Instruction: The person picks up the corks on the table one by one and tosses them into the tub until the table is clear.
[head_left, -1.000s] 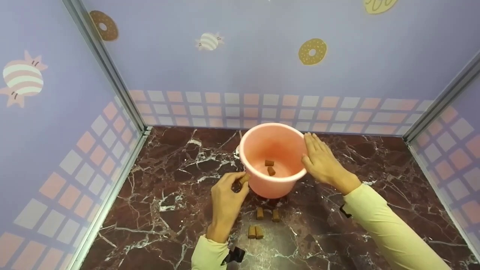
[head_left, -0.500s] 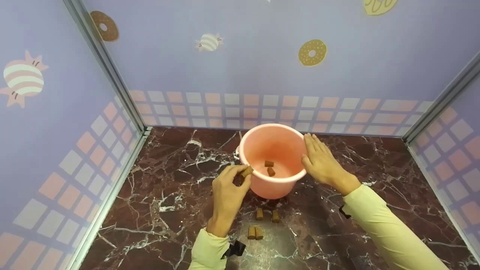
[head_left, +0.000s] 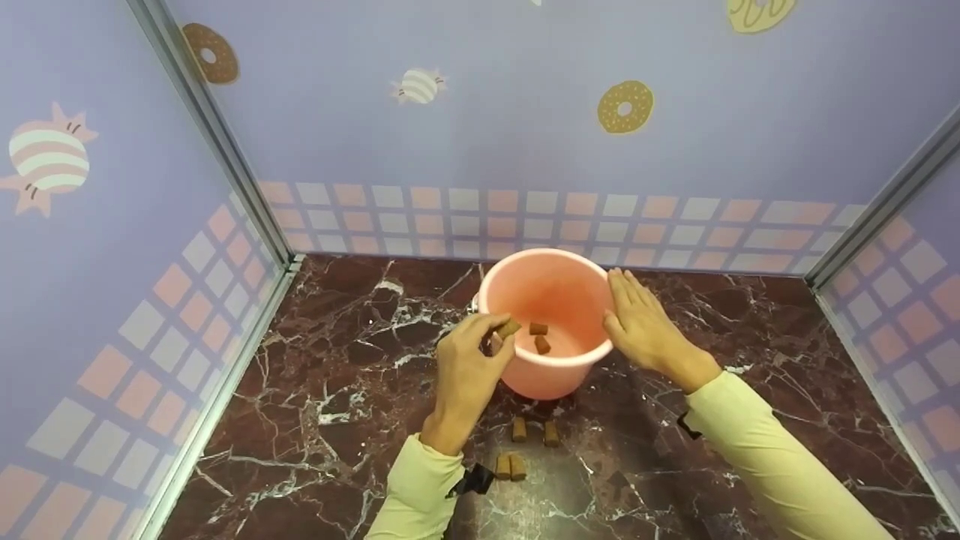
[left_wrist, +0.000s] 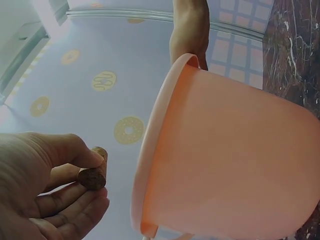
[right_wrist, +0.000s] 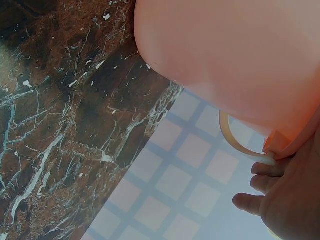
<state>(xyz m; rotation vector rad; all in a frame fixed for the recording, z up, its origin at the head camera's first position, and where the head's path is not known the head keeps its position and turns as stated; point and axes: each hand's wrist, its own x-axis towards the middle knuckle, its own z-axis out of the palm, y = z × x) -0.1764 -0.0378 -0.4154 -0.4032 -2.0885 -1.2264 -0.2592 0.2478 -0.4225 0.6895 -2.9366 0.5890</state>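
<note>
My left hand [head_left: 465, 367] pinches a brown cork [head_left: 508, 328] between thumb and fingers at the left rim of a pink bucket [head_left: 544, 381]. In the left wrist view that cork [left_wrist: 95, 172] hangs apart from the bucket's rim [left_wrist: 162, 110]. My right hand [head_left: 646, 330] rests with fairly straight fingers against the bucket's right rim. Two corks lie on the bucket's floor, a flat-lying cork [head_left: 538, 329] and a tilted cork [head_left: 542, 345]. Several more corks lie in front of the bucket, among them a cork [head_left: 519, 430] and another cork [head_left: 551, 433].
The bucket stands on a dark red marbled tabletop [head_left: 337, 420]. Behind it rises a lilac patterned wall [head_left: 510, 135], with side panels left and right. A pale bucket handle [right_wrist: 232, 137] shows in the right wrist view.
My left hand has lifted the cork from beside the bucket's outer wall up and right to its rim. My right hand stays in place, as do the other corks.
</note>
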